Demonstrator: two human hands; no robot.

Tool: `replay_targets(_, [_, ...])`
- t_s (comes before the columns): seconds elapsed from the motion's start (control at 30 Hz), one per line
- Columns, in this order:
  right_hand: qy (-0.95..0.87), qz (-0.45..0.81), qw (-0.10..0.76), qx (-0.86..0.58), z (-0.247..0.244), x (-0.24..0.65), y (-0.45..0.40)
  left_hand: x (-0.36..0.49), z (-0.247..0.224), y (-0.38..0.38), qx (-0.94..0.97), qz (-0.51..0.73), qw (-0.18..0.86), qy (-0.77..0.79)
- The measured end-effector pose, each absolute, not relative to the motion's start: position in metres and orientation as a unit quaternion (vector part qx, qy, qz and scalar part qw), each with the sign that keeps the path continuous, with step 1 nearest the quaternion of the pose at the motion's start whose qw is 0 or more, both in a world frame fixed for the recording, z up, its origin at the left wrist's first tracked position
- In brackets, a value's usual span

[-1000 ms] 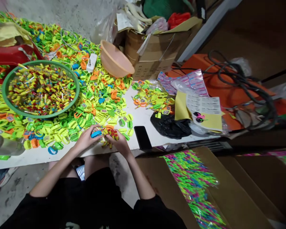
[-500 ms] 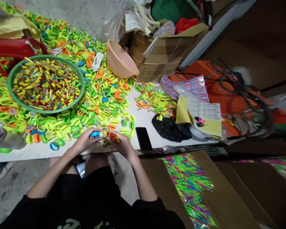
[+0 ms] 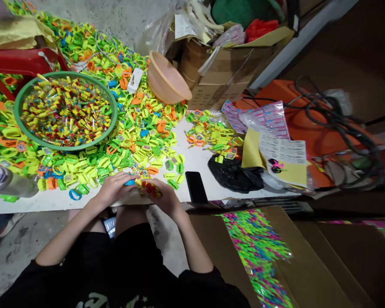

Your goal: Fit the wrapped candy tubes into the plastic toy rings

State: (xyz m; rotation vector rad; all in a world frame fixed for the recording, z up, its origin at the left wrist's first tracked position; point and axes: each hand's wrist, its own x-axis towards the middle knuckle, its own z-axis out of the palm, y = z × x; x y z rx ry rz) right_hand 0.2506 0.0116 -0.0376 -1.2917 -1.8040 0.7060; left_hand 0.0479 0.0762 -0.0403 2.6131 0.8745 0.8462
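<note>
The left hand pinched a blue band between its fingers, over the front edge of the table. The right hand, just beside it, had its fingers curled around red-and-yellow tubes. A phone lay to the right; a green basket stood left.

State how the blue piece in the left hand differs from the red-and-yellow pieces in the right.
Colour: the blue piece is blue, while the red-and-yellow pieces show two colours. Number: one blue piece shows in the left hand; several red-and-yellow pieces are bunched in the right hand. Both are partly covered by the hand holding them.
</note>
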Motion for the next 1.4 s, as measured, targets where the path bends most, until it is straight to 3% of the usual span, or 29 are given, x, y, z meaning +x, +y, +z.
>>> replay_targets(0.23, [-0.744, 0.25, 0.352, -0.51, -0.036, 0.254, 0.006, 0.052, -0.038, 0.072, 0.91, 0.254, 0.036, 0.325])
replay_targets(0.4, [-0.711, 0.278, 0.398, -0.509, -0.034, 0.252, 0.005, 0.053, -0.038, 0.073, 0.913, 0.246, 0.036, 0.324])
replay_targets(0.57, [-0.7, 0.302, 0.388, -0.518, -0.035, 0.251, 0.005, 0.054, -0.041, 0.073, 0.915, 0.216, 0.056, 0.335])
replay_targets(0.8, [-0.687, 0.334, 0.329, -0.556, -0.038, 0.253, 0.004, 0.058, -0.051, 0.073, 0.913, 0.126, 0.141, 0.362])
replay_targets(1.07, [-0.698, 0.375, 0.254, -0.555, -0.038, 0.264, 0.007, 0.063, -0.067, 0.075, 0.942, 0.066, 0.112, 0.31])
replay_targets(1.4, [-0.675, 0.406, 0.248, -0.564, -0.045, 0.279, 0.01, 0.074, -0.077, 0.077, 0.96, 0.138, 0.067, 0.232])
